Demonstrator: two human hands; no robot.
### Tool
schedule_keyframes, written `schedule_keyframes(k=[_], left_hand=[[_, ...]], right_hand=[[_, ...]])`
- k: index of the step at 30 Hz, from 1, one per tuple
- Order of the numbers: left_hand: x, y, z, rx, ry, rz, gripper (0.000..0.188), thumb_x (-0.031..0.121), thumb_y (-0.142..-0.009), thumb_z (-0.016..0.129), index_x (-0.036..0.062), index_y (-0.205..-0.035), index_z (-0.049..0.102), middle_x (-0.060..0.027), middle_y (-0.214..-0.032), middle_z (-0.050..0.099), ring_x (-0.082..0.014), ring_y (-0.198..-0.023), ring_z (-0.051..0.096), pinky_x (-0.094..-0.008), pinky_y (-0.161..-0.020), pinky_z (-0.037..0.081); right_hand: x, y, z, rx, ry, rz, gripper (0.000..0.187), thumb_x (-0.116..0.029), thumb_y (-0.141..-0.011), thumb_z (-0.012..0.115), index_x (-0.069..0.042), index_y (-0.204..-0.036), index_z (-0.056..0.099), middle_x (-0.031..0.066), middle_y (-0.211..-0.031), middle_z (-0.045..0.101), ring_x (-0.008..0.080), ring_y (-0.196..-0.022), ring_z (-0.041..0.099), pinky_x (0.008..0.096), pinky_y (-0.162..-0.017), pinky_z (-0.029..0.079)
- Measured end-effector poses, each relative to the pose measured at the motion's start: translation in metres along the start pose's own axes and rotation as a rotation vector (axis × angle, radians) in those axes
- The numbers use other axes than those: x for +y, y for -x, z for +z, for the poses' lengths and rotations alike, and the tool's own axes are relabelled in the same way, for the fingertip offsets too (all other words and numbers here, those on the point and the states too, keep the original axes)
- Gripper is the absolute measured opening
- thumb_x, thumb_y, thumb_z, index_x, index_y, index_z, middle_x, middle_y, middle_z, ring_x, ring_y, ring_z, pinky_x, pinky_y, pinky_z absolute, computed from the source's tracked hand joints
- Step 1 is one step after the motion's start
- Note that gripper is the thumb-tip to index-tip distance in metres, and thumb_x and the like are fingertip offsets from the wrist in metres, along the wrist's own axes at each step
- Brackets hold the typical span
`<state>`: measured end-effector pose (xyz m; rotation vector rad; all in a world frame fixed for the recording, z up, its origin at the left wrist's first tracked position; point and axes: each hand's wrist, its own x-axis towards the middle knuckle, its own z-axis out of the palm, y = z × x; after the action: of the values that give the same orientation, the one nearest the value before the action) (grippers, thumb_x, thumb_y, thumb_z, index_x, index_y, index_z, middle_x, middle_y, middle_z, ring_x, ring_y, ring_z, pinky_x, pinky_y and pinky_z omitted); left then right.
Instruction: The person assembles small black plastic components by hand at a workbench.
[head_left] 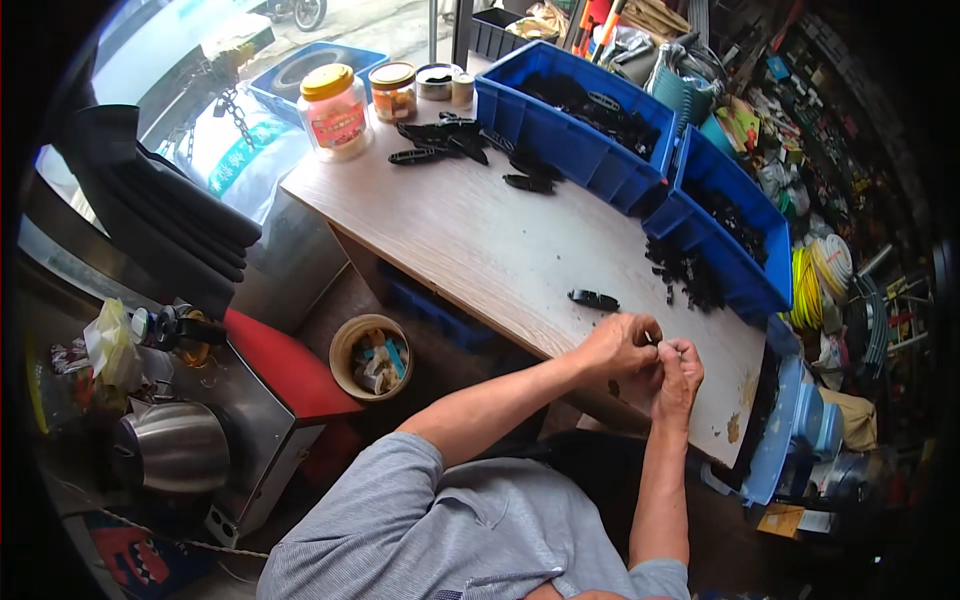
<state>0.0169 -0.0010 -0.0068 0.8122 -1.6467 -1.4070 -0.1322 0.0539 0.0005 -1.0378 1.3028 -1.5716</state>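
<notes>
Over the near edge of the wooden table (430, 225), my left hand (622, 343) and my right hand (679, 378) meet with fingers pinched together. Something small sits at the fingertips, too small and covered to name. Just beyond my left hand lies a single black elongated plastic part (594, 299). A heap of small black pieces (683, 272) is spread farther to the right, against a blue bin. Toward the far left of the tabletop is a pile of black elongated parts (445, 140), with another such part (529, 184) nearby.
Two blue bins, a large one (555, 150) and a second (738, 288), hold black parts along the far side. A yellow-lidded jar (335, 112) and tins stand at the far-left corner. Below are a waste bucket (341, 372) and a metal kettle (185, 448). Cluttered shelves line the right.
</notes>
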Motion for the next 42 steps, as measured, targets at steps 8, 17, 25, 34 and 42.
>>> schedule_keyframes(k=[8, 17, 25, 34, 42], left_hand=[[0.0, 0.008, 0.016, 0.201, -0.298, 0.139, 0.027, 0.014, -0.083, 0.065, 0.0007, -0.106, 0.062, -0.0225, -0.083, 0.068, -0.0397, -0.078, 0.067, -0.0451, -0.069, 0.053], [0.002, 0.022, -0.035, 0.394, -0.871, 0.137, 0.027, 0.025, -0.086, 0.069, 0.0092, -0.106, 0.06, -0.0144, -0.087, 0.063, -0.0334, -0.083, 0.063, -0.0436, -0.072, 0.052], [0.006, 0.024, -0.051, 0.395, -0.962, 0.144, 0.026, 0.027, -0.085, 0.07, 0.0095, -0.1, 0.059, -0.0135, -0.086, 0.06, -0.0328, -0.081, 0.061, -0.0446, -0.067, 0.052], [-0.005, 0.026, -0.058, 0.4, -1.061, 0.166, 0.025, 0.011, -0.077, 0.069, 0.0092, -0.1, 0.06, -0.0122, -0.092, 0.06, -0.0329, -0.089, 0.059, -0.0406, -0.074, 0.053], [0.014, 0.035, -0.037, 0.318, -0.22, 0.037, 0.024, 0.012, -0.082, 0.072, 0.0046, -0.104, 0.064, -0.0089, -0.085, 0.069, -0.0216, -0.073, 0.063, -0.0326, -0.068, 0.05]], right_hand=[[0.003, -0.002, 0.0, 0.028, -0.015, 0.012, 0.011, -0.011, -0.084, 0.072, -0.008, -0.088, 0.062, -0.0077, -0.065, 0.051, 0.0024, -0.053, 0.041, 0.0193, -0.053, 0.032], [-0.005, 0.002, 0.002, 0.002, -0.105, 0.046, 0.018, -0.017, -0.091, 0.065, -0.004, -0.094, 0.054, 0.0014, -0.05, 0.045, 0.0146, -0.042, 0.049, 0.0335, -0.048, 0.052], [-0.002, -0.001, 0.001, -0.016, -0.104, 0.05, 0.02, -0.018, -0.09, 0.064, -0.004, -0.094, 0.052, 0.0023, -0.048, 0.044, 0.0157, -0.042, 0.05, 0.0365, -0.048, 0.054], [0.001, 0.003, -0.005, -0.011, -0.075, 0.074, 0.018, -0.021, -0.091, 0.064, -0.007, -0.098, 0.053, 0.0027, -0.05, 0.046, 0.0184, -0.046, 0.055, 0.0374, -0.047, 0.055], [-0.002, 0.0, 0.006, -0.039, -0.212, 0.099, 0.016, -0.021, -0.094, 0.063, -0.012, -0.104, 0.057, 0.0047, -0.056, 0.052, 0.0226, -0.056, 0.06, 0.0456, -0.061, 0.058]])
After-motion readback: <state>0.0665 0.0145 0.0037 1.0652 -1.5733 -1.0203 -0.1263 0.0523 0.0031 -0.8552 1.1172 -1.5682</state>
